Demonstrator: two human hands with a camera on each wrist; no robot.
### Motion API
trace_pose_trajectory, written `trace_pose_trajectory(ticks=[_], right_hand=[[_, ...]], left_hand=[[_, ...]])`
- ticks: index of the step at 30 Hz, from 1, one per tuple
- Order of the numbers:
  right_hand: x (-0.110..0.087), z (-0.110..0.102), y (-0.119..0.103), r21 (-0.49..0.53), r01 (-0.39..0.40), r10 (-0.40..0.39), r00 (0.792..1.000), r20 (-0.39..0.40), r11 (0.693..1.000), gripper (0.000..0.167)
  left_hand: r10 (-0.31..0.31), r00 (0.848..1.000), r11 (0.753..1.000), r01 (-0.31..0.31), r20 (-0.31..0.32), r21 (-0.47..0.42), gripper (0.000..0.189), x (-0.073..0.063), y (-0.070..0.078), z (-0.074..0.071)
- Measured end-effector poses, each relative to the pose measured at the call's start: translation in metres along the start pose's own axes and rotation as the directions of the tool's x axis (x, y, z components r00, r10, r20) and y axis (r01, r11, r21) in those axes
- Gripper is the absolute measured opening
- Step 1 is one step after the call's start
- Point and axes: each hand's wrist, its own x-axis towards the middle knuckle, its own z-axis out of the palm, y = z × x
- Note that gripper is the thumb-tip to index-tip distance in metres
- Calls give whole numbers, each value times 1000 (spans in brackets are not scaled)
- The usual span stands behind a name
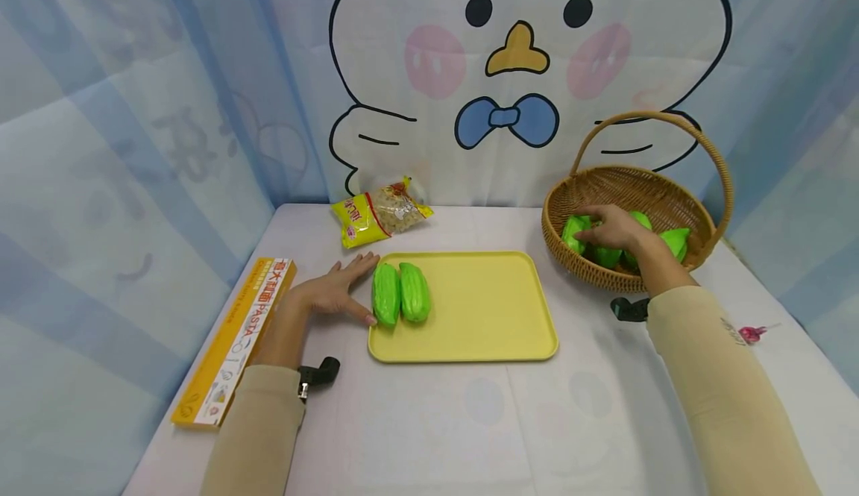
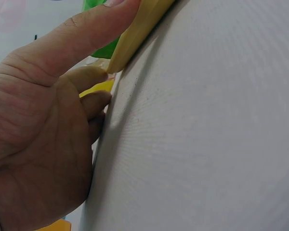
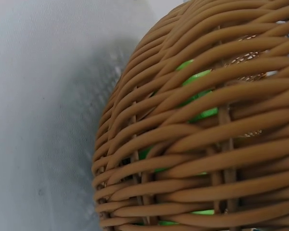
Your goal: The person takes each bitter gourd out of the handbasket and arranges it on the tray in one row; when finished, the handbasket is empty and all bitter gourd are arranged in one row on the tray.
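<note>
Two green ridged star fruits, a left one (image 1: pixel 385 294) and a right one (image 1: pixel 415 292), lie side by side at the left end of a yellow tray (image 1: pixel 483 306). My left hand (image 1: pixel 329 289) rests on the table with fingers spread, its thumb (image 2: pixel 101 29) and fingertips at the tray's left edge. Inside a wicker basket (image 1: pixel 557 250), my right hand (image 1: pixel 614 229) has thumb and fingers around a green star fruit (image 1: pixel 575 233) near the left wall. Another star fruit (image 1: pixel 676 241) lies at the basket's right. In the right wrist view the woven wall (image 3: pixel 207 144) hides the hand.
A yellow snack bag (image 1: pixel 382 212) lies behind the tray. Along the table's left edge is a long pasta box (image 1: pixel 235 339). The basket's tall handle (image 1: pixel 714 157) arches over it. A small wrapped pink candy (image 1: pixel 751 333) sits beyond the right sleeve.
</note>
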Motion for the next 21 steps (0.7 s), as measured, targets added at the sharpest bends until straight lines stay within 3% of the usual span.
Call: trace_pose_trajectory(ticks=[16, 21], right_hand=[[-1, 4, -5, 56, -34, 28, 994, 104, 998, 65], [-1, 4, -6, 69, -20, 16, 998, 59, 997, 66]], left_hand=[[-4, 1000, 1000, 4, -13, -16, 134, -2, -2, 2], [-7, 1000, 1000, 7, -13, -14, 134, -2, -2, 2]])
